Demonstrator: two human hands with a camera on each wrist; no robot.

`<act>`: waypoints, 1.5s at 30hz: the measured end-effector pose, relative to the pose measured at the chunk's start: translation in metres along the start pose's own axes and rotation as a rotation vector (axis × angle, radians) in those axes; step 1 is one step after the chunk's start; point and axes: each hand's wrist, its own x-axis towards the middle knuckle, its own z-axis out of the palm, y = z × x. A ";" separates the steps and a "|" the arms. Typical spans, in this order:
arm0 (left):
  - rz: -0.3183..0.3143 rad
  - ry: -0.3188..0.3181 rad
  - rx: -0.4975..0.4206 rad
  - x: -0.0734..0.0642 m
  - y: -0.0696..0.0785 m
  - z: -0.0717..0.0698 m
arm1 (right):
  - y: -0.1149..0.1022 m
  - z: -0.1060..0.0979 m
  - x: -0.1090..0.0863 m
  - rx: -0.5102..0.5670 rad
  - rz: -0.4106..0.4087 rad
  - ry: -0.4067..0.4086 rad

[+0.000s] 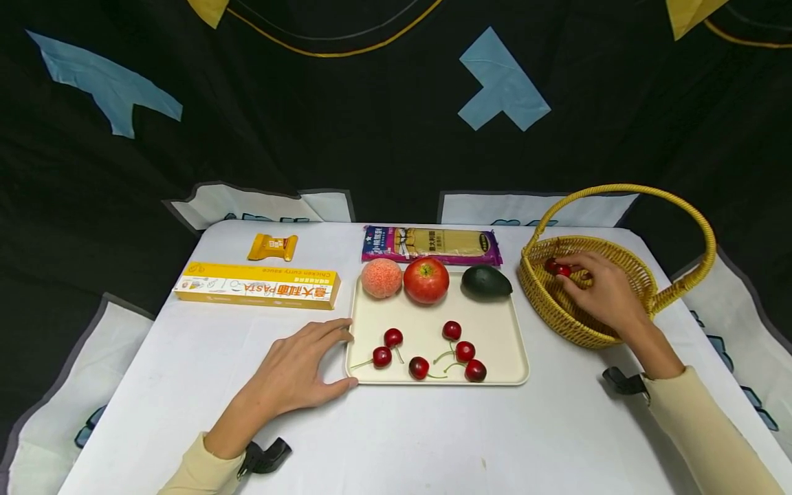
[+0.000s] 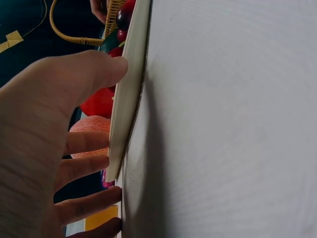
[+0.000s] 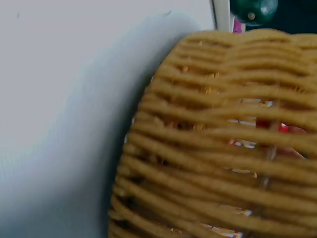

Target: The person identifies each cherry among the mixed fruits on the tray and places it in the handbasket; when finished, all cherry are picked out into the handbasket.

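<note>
Cherries (image 1: 562,271) sit pinched in the right hand (image 1: 601,289); left hand (image 1: 298,370), spread, touches the tray (image 1: 497,331).

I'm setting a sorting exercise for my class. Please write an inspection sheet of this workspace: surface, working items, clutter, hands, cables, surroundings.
Surface: white tabletop, with a faint mark in front of the tray.
Working items: six cherries on the tray; woven basket to its right.
Clutter: peach-like fruit, apple and dark green fruit along the tray's far side; pasta packet behind; yellow-and-white box and small orange packet to the left.
Hands: left hand touches the tray's left edge; right hand holds at least one cherry in the basket's opening.
Cables: nothing seen.
Surroundings: black cloth with blue shapes.
</note>
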 end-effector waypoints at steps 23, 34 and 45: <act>-0.004 -0.002 -0.003 0.000 0.000 0.001 | 0.032 -0.009 0.014 -0.069 0.090 -0.104; -0.004 -0.005 -0.002 -0.001 0.000 0.003 | 0.039 -0.006 0.021 -0.060 0.107 -0.175; -0.006 -0.010 0.009 0.000 0.001 0.001 | 0.042 -0.001 0.028 -0.091 0.117 -0.207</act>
